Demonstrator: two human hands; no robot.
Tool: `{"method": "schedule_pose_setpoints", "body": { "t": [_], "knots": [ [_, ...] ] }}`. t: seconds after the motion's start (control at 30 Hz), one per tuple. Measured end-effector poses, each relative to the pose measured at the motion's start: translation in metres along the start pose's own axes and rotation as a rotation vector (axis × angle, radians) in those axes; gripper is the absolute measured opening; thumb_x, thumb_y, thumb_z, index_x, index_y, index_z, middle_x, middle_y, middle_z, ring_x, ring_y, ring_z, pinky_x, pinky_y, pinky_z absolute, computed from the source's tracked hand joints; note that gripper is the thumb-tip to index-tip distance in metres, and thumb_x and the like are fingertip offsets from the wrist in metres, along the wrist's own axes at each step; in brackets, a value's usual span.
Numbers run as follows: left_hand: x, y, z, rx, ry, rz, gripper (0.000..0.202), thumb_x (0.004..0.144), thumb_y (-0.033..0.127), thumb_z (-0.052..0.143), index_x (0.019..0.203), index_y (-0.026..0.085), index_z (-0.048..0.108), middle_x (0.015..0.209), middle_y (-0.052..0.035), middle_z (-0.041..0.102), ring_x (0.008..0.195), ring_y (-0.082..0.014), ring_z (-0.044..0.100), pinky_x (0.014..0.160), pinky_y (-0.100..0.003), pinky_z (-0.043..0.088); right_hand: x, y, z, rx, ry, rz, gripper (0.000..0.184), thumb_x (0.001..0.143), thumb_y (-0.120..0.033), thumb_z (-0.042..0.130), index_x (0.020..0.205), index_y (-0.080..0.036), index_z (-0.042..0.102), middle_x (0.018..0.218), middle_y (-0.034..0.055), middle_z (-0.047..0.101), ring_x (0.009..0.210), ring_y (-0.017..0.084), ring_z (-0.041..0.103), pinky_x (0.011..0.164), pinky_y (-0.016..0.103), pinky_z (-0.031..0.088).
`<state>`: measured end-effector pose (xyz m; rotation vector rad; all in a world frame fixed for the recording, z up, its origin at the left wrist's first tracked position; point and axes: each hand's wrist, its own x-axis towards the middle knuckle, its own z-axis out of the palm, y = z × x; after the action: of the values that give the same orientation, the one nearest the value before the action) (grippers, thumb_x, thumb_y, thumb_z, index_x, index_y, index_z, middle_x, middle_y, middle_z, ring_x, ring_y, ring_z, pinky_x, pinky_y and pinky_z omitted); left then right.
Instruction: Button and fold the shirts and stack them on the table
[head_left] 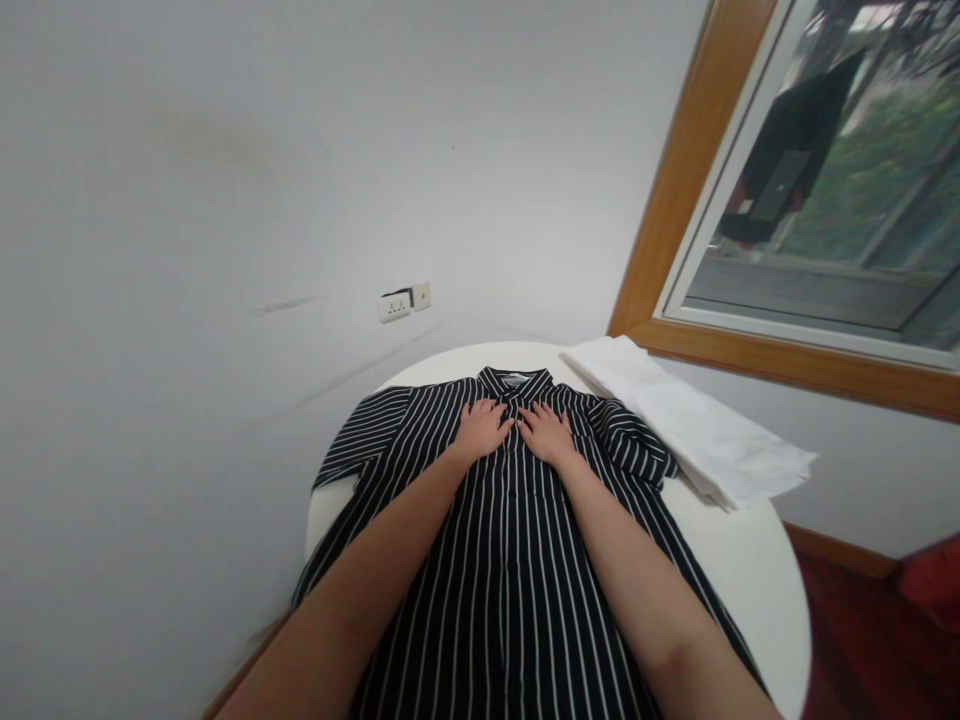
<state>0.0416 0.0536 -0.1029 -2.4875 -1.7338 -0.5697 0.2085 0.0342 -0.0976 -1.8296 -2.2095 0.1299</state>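
Observation:
A black shirt with thin white stripes (510, 560) lies spread front-up on a round white table (757, 570), collar at the far side and short sleeves out to both sides. My left hand (481, 428) rests flat on the chest just below the collar, fingers stretched out. My right hand (546, 432) lies flat beside it, fingers apart, fingertips nearly meeting the left ones over the button line. Neither hand holds anything.
A folded white cloth (697, 430) lies on the table's far right side, beside the shirt's right sleeve. A white wall with a socket (395, 305) stands behind. A wood-framed window (795, 350) is at the right. Dark red floor (870, 650) shows at the lower right.

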Motion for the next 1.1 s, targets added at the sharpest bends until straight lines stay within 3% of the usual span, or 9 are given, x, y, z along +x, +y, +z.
{"method": "schedule_pose_setpoints", "body": {
  "t": [0.23, 0.33, 0.5, 0.7, 0.8, 0.97, 1.1],
  "knots": [
    [-0.001, 0.001, -0.002, 0.062, -0.019, 0.006, 0.048, 0.094, 0.047, 0.031, 0.133, 0.024, 0.05, 0.141, -0.0081, 0.047, 0.133, -0.0262, 0.037, 0.111, -0.054, 0.024, 0.0, -0.003, -0.001, -0.02, -0.016, 0.059, 0.051, 0.096, -0.051, 0.022, 0.142, -0.034, 0.037, 0.154, 0.0023, 0.027, 0.143, 0.026, 0.016, 0.11, 0.061, 0.005],
    [-0.003, 0.001, -0.004, 0.054, -0.033, -0.004, 0.049, 0.094, 0.047, 0.03, 0.133, 0.025, 0.049, 0.143, -0.0074, 0.047, 0.134, -0.0262, 0.036, 0.111, -0.056, 0.022, 0.001, -0.003, -0.001, -0.025, -0.008, 0.111, 0.053, 0.095, -0.054, 0.022, 0.143, -0.035, 0.036, 0.155, 0.003, 0.026, 0.143, 0.03, 0.013, 0.107, 0.067, 0.004],
    [-0.005, 0.002, -0.004, 0.045, -0.044, -0.044, 0.049, 0.094, 0.051, 0.03, 0.134, 0.029, 0.048, 0.144, -0.0055, 0.045, 0.135, -0.0274, 0.033, 0.111, -0.061, 0.018, 0.002, -0.002, 0.0, -0.045, -0.031, 0.111, 0.054, 0.095, -0.054, 0.02, 0.144, -0.035, 0.034, 0.156, 0.0038, 0.024, 0.143, 0.03, 0.013, 0.107, 0.067, 0.005],
    [-0.008, 0.003, -0.005, 0.124, 0.027, -0.198, 0.061, 0.09, 0.061, 0.029, 0.134, 0.023, 0.05, 0.145, -0.0129, 0.042, 0.138, -0.0342, 0.026, 0.108, -0.065, 0.014, 0.002, -0.003, 0.0, -0.073, -0.054, 0.12, 0.055, 0.095, -0.055, 0.019, 0.145, -0.035, 0.032, 0.156, 0.0031, 0.022, 0.143, 0.029, 0.012, 0.107, 0.067, 0.006],
    [-0.008, 0.002, -0.007, 0.136, -0.006, -0.268, 0.067, 0.089, 0.063, 0.028, 0.136, 0.02, 0.047, 0.146, -0.0153, 0.04, 0.136, -0.0366, 0.027, 0.107, -0.066, 0.017, 0.003, -0.004, -0.001, -0.062, -0.049, 0.119, 0.055, 0.095, -0.054, 0.019, 0.145, -0.035, 0.032, 0.156, 0.0034, 0.023, 0.143, 0.029, 0.013, 0.107, 0.067, 0.006],
    [-0.009, 0.006, -0.007, 0.142, -0.028, -0.267, 0.064, 0.09, 0.06, 0.027, 0.136, 0.021, 0.047, 0.146, -0.0148, 0.04, 0.135, -0.0357, 0.029, 0.107, -0.064, 0.018, 0.002, -0.003, -0.001, -0.038, -0.04, 0.117, 0.054, 0.095, -0.053, 0.021, 0.144, -0.033, 0.034, 0.155, 0.0046, 0.024, 0.143, 0.029, 0.014, 0.108, 0.066, 0.005],
    [-0.003, -0.003, -0.016, 0.165, 0.016, -0.259, 0.052, 0.092, 0.051, 0.031, 0.128, 0.02, 0.053, 0.135, -0.015, 0.05, 0.124, -0.0343, 0.04, 0.099, -0.056, 0.033, 0.001, -0.003, -0.001, -0.03, -0.029, 0.101, 0.054, 0.095, -0.053, 0.021, 0.144, -0.033, 0.035, 0.155, 0.0045, 0.025, 0.143, 0.029, 0.014, 0.108, 0.066, 0.006]
  ]
}}
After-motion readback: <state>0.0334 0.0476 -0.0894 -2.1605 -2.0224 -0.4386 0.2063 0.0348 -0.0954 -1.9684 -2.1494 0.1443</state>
